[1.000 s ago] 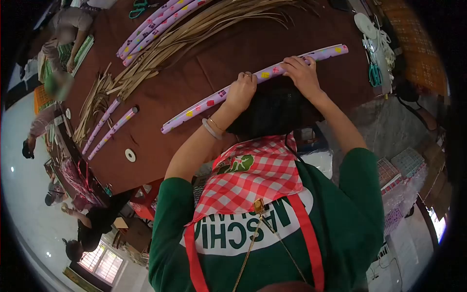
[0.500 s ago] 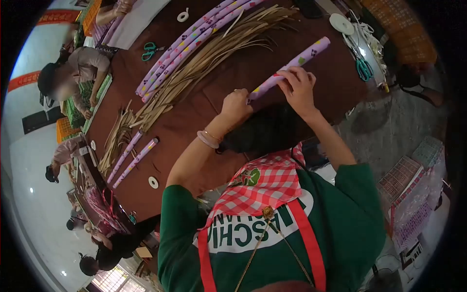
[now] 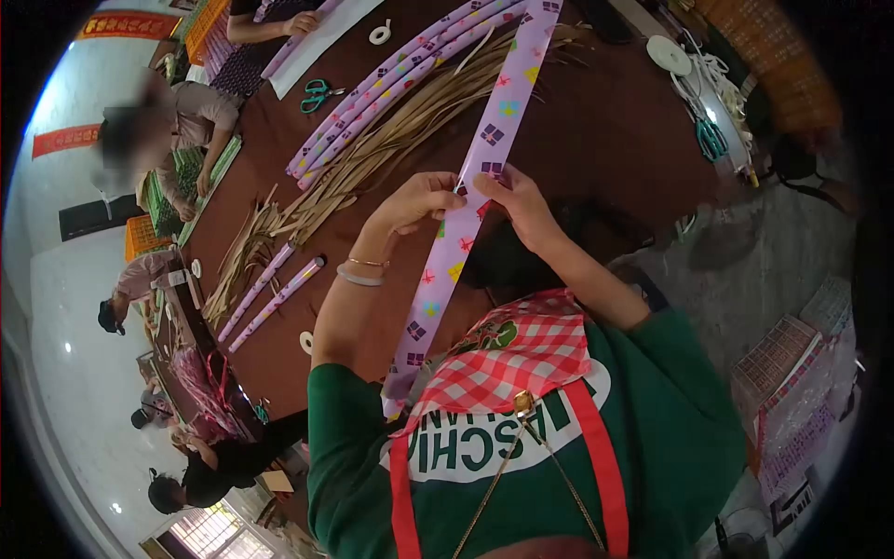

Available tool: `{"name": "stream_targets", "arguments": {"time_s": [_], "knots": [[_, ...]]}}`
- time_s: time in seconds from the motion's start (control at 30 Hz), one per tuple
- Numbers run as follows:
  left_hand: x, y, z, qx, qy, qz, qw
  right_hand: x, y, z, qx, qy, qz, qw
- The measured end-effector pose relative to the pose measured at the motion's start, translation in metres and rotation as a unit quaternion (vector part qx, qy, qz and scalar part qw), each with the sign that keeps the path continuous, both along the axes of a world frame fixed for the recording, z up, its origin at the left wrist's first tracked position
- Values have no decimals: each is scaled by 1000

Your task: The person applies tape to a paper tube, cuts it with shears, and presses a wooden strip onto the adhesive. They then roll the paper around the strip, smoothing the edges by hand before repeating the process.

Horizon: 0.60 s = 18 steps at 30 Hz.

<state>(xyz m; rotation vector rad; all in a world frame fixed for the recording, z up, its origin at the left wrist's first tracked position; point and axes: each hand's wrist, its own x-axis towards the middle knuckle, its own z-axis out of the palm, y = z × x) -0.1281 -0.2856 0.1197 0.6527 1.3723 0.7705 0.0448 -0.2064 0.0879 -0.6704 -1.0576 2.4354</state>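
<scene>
A long lilac strip printed with coloured flowers and dark squares runs diagonally before me, from the top of the view to near my apron. It looks flat and wide. My left hand pinches its left edge at about mid-length. On the opposite edge my right hand grips it, thumb on top. Beyond the strip lies a bundle of several lilac patterned tubes, beside a heap of brown dry strips. Two shorter patterned rolls rest to the left of my left arm.
Teal-handled scissors and a white tape roll lie on the brown table. Further right are a white spool and more teal scissors. Co-workers sit along the left side.
The narrow lilac roll in my hands now appears as a long, wide strip reaching toward my apron. Both hands have shifted left and now pinch opposite edges.
</scene>
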Motion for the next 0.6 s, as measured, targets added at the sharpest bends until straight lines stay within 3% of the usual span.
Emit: {"name": "stream_targets", "arguments": {"time_s": [0.37, 0.47, 0.6], "knots": [[20, -28, 8, 18, -89, 97, 991, -4, -11, 5, 48, -52, 33, 997], [20, -26, 32, -42, -80, 73, 993, -6, -12, 7, 56, -71, 35, 995], [24, -29, 14, 4, -36, 97, 995, -8, -13, 7, 99, -90, 36, 990]]}}
